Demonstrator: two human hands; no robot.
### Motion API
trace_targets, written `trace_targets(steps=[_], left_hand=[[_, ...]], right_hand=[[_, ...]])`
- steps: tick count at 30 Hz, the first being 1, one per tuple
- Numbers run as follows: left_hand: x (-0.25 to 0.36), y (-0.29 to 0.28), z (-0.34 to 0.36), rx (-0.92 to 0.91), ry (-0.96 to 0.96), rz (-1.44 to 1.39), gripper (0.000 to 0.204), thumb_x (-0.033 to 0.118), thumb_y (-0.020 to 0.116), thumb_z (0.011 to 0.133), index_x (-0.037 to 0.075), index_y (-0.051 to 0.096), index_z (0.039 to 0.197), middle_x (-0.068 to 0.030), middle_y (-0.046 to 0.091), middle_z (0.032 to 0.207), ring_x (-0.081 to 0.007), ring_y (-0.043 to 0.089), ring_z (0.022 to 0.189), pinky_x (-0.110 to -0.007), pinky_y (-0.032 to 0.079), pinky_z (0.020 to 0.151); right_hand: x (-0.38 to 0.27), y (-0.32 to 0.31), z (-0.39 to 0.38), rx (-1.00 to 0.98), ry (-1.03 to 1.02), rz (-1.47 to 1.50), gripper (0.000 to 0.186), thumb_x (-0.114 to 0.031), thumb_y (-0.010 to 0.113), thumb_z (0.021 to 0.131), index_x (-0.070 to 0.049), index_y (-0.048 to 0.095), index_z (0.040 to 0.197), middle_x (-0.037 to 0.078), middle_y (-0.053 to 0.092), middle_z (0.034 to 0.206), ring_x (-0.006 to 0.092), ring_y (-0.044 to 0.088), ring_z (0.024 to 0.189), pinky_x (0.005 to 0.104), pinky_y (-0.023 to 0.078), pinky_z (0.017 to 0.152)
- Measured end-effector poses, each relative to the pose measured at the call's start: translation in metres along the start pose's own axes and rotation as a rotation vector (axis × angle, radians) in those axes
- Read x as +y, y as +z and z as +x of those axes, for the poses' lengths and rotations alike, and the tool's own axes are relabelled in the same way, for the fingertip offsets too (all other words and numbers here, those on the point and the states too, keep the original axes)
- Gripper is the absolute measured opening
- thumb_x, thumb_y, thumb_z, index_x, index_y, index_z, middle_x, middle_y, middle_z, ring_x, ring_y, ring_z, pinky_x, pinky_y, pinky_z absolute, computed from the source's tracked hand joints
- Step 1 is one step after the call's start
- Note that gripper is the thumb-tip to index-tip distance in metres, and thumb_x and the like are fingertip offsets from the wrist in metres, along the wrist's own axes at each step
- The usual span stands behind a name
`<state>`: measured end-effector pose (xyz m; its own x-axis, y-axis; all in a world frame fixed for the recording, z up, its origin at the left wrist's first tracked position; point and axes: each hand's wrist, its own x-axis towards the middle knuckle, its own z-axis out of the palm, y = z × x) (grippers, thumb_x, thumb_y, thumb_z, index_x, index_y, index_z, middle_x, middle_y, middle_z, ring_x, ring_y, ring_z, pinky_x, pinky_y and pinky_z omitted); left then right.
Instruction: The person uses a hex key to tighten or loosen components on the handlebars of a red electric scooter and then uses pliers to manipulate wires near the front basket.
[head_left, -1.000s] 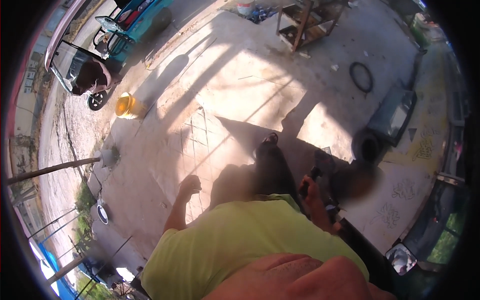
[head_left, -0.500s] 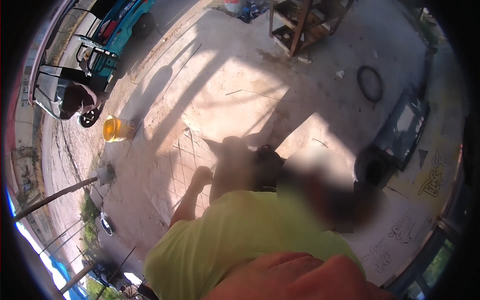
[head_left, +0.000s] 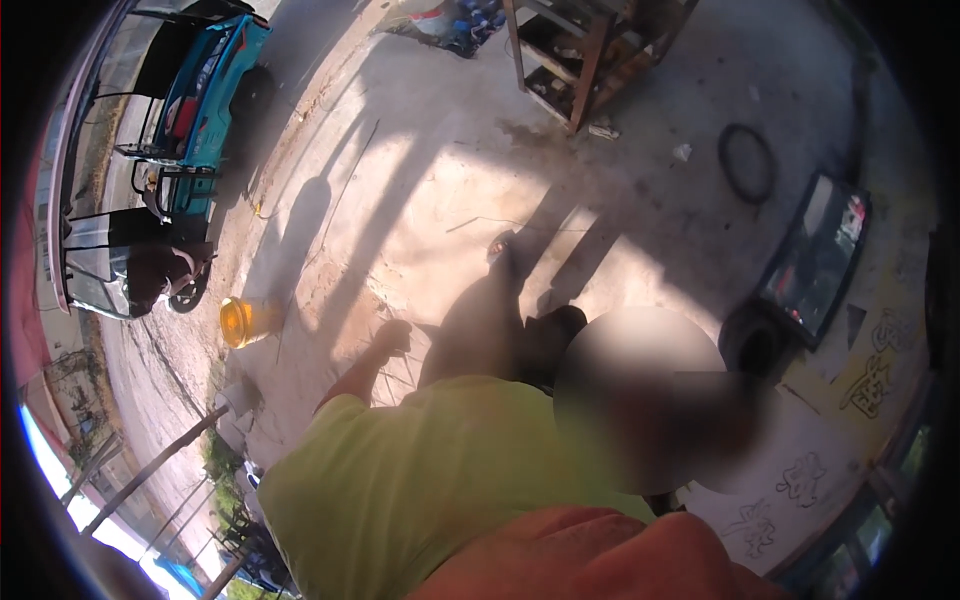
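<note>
My left hand (head_left: 393,337) hangs beside my legs, below the end of the yellow-green sleeve (head_left: 340,415). It is dark and smeared, and its fingers do not show clearly; I make out nothing in it. The sunlit concrete ground (head_left: 420,220) lies beyond it. My right hand does not show; a blurred patch covers the area on that side. One foot (head_left: 500,246) shows ahead of my dark trouser legs (head_left: 475,330). Nearest to the left hand is a yellow bucket (head_left: 248,322), out of reach to the left.
A teal three-wheeled vehicle (head_left: 205,110) stands at the far left. Ahead is a brown metal rack (head_left: 590,65). To the right lie a black ring (head_left: 747,163), a tire (head_left: 750,338) and a dark framed glass panel (head_left: 818,255). A pole (head_left: 155,465) slants at the left.
My left hand has swung slightly up and left in the picture. A foot has come into sight ahead of my legs. The bucket and vehicle sit lower in the view, and the rack further left.
</note>
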<state>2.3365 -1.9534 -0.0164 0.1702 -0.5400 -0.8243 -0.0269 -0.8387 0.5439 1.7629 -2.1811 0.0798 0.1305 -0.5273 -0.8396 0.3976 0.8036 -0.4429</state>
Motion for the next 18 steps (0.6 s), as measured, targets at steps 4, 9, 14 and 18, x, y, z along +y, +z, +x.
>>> trace_targets(steps=[4,9,14,18], left_hand=[[0.166,0.001,0.079,0.000,-0.053,-0.253,0.023,0.021,0.068,0.094,0.010,0.064,0.114,-0.0004,0.065,0.083,-0.0136,0.067,0.070,-0.029,0.052,0.053],[0.326,0.070,0.150,-0.051,0.114,-0.248,0.024,0.022,0.069,0.093,0.010,0.064,0.113,0.0008,0.064,0.082,-0.0122,0.066,0.068,-0.027,0.052,0.055],[0.449,0.247,0.204,-0.368,0.215,0.124,0.032,0.032,0.061,0.098,0.005,0.062,0.115,-0.0043,0.066,0.093,-0.0168,0.067,0.081,-0.033,0.054,0.071],[0.567,0.384,0.179,-0.342,0.003,-0.001,0.031,0.030,0.062,0.093,0.002,0.064,0.106,-0.0061,0.065,0.092,-0.0177,0.066,0.081,-0.033,0.055,0.073]], right_hand=[[-0.035,0.011,0.010,0.088,-0.034,0.013,0.024,-0.015,0.071,0.089,-0.009,0.060,0.109,0.004,0.063,0.089,0.0189,0.063,0.081,0.0321,0.052,0.073],[-0.088,0.026,0.040,0.088,-0.077,0.005,0.028,-0.014,0.071,0.089,-0.007,0.060,0.113,0.006,0.065,0.092,0.0205,0.064,0.085,0.0336,0.053,0.075],[-0.146,0.020,0.091,0.081,-0.187,-0.108,0.032,-0.013,0.071,0.088,-0.005,0.060,0.117,0.007,0.067,0.095,0.0220,0.065,0.088,0.0350,0.053,0.078],[-0.222,0.027,0.167,0.032,-0.421,-0.474,0.037,-0.014,0.072,0.088,-0.003,0.060,0.121,0.009,0.068,0.099,0.0237,0.066,0.093,0.0366,0.053,0.082]])
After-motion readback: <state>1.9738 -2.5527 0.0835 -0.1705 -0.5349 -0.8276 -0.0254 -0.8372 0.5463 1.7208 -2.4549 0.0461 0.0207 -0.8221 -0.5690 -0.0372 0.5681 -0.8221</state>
